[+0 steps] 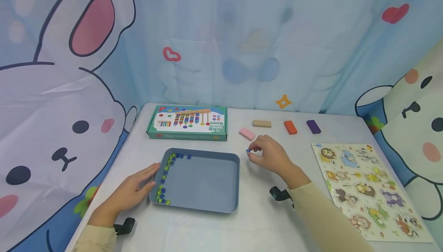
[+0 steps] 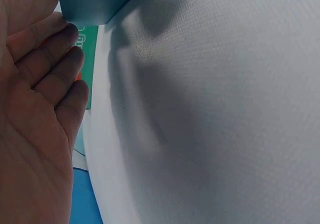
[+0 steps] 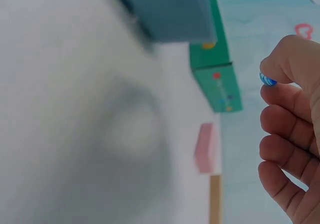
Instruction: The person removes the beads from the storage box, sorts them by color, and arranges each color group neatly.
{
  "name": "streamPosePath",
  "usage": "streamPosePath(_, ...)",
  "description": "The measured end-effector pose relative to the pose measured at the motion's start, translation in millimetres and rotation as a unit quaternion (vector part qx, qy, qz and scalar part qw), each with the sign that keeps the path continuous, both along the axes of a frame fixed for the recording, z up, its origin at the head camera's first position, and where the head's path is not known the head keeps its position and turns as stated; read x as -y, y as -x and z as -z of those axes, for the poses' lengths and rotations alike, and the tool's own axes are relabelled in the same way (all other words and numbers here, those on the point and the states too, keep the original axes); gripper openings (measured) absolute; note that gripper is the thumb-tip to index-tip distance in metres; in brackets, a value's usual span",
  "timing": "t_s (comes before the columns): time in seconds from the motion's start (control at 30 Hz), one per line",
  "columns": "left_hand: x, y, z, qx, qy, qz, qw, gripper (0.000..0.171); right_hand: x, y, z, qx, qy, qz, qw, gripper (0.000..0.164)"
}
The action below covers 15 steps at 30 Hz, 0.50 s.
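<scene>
A blue marble [image 3: 267, 79] is pinched between the thumb and index finger of my right hand [image 1: 271, 156], just right of the tray in the head view. My left hand [image 1: 133, 188] rests at the left side of the grey-blue tray [image 1: 207, 182], its fingers extended along the rim. Inside the tray, several blue and green marbles [image 1: 162, 182] line the left wall, and a few blue marbles continue along the far wall. One blue marble [image 1: 189, 157] lies a little apart from that row. In the left wrist view the left palm [image 2: 35, 119] shows with nothing in it.
Behind the tray lies a green game box [image 1: 188, 123]. Pink [image 1: 247, 133], wooden [image 1: 262, 124], orange [image 1: 290, 127] and purple blocks [image 1: 313, 126] sit at the back right. An animal puzzle board [image 1: 367, 190] covers the table's right side.
</scene>
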State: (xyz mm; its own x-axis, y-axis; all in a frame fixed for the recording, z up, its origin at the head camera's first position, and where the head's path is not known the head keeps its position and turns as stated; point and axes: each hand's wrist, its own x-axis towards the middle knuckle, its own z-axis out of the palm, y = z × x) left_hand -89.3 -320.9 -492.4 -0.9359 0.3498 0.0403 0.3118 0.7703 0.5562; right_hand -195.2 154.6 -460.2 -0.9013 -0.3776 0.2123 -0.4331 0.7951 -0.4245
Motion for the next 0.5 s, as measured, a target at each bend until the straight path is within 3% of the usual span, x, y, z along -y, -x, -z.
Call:
streamPosePath(0.3,-0.8,-1.8,-1.6,0.006,-0.003,-0.003,1.0000,0.056,-17.6,-2.8,28.2,0.063,-0.063,0.029,0.996,0.016)
streamPosePath(0.5,-0.8,-1.7,-1.3,0.002,-0.003,-0.001,1.0000,0.056,-21.5,-3.4,39.8,0.057,-0.084,0.019,0.995,0.016)
